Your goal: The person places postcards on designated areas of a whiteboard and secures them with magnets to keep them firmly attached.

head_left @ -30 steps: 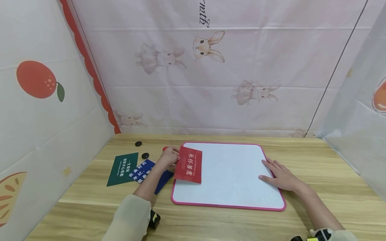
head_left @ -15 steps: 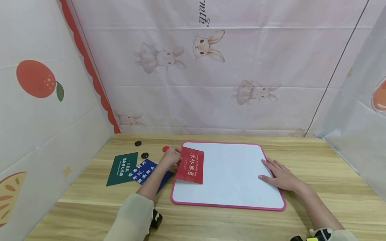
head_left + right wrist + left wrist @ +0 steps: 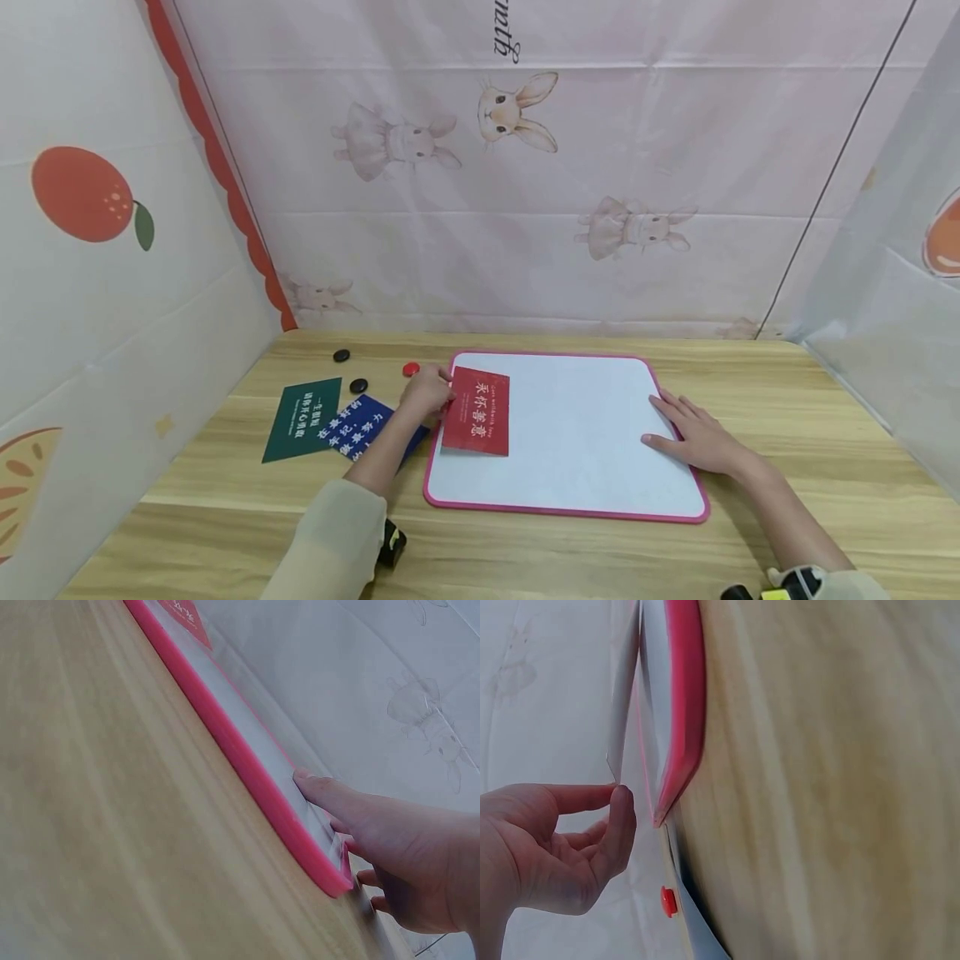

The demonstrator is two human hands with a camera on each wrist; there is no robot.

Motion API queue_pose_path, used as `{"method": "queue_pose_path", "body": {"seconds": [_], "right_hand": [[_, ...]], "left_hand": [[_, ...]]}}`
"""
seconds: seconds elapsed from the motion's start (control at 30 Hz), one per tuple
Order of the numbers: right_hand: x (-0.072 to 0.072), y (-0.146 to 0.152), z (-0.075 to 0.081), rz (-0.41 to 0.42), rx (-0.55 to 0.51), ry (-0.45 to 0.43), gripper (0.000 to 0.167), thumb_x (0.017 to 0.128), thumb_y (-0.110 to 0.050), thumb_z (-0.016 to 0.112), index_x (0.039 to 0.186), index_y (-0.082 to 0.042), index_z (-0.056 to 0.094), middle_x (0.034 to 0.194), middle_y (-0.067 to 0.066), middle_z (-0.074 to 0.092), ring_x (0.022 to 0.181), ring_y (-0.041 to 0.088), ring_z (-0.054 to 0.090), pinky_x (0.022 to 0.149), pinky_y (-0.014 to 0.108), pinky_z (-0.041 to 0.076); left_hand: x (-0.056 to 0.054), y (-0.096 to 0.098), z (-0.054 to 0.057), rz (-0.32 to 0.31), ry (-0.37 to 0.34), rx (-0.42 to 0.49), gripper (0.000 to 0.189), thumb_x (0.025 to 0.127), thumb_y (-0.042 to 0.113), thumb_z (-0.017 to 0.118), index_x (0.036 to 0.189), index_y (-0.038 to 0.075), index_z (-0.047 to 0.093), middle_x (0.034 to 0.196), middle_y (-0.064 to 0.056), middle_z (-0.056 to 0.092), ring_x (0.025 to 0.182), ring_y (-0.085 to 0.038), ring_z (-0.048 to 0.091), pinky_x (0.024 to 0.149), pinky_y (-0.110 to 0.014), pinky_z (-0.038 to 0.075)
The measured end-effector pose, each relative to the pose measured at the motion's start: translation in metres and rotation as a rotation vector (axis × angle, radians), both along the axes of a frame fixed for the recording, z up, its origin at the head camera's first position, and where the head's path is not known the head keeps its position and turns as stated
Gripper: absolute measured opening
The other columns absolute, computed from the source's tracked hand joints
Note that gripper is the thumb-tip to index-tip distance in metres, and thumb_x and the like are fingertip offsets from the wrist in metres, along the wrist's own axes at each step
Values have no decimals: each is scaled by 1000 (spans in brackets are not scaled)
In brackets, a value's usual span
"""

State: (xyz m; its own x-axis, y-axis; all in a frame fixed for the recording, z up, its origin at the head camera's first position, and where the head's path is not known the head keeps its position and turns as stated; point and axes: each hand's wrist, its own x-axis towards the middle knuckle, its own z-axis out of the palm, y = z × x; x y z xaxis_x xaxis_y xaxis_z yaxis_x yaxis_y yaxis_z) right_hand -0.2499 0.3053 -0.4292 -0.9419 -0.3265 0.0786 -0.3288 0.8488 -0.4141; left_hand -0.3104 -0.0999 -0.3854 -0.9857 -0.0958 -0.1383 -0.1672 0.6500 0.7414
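Note:
My left hand pinches the left edge of a red card with white lettering. In the left wrist view, thumb and forefinger hold the card nearly edge-on. The card hangs over the left part of a white board with a pink rim; whether its far edge touches the board I cannot tell. My right hand rests on the board's right edge with fingers spread. Seen from the right wrist, the thumb of that hand lies on the board's face and the other fingers are beside the pink rim.
Left of the board lie a green card and a blue lettered card, partly behind my left forearm. Behind them are two black round magnets and a red one. Fabric walls enclose the wooden table at the back and sides.
The left hand has shifted the red card slightly right over the board, and the card's lower edge looks closer to the surface. More of the red magnet shows. The right hand stays put.

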Motion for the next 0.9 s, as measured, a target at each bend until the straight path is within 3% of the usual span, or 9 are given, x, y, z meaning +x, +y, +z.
{"method": "queue_pose_path", "body": {"seconds": [0.73, 0.9], "right_hand": [[-2, 0, 0, 1, 0, -4, 80, 84, -51, 57, 141, -1, 31, 146, 24, 20, 129, 49, 11, 97, 66, 8], [-2, 0, 0, 0, 1, -8, 80, 84, -51, 56, 141, -1, 31, 146, 24, 19, 129, 49, 10, 98, 66, 8]], "left_hand": [[-2, 1, -4, -22, -29, -69, 15, 85, 2, 61, 99, -2, 56, 78, -12, 54, 61, -21, 55, 49, -27, 49], [-4, 0, -6, -36, -44, -71, 19, 85, 2, 60, 104, -3, 56, 74, -12, 53, 56, -18, 52, 46, -24, 45]]}}
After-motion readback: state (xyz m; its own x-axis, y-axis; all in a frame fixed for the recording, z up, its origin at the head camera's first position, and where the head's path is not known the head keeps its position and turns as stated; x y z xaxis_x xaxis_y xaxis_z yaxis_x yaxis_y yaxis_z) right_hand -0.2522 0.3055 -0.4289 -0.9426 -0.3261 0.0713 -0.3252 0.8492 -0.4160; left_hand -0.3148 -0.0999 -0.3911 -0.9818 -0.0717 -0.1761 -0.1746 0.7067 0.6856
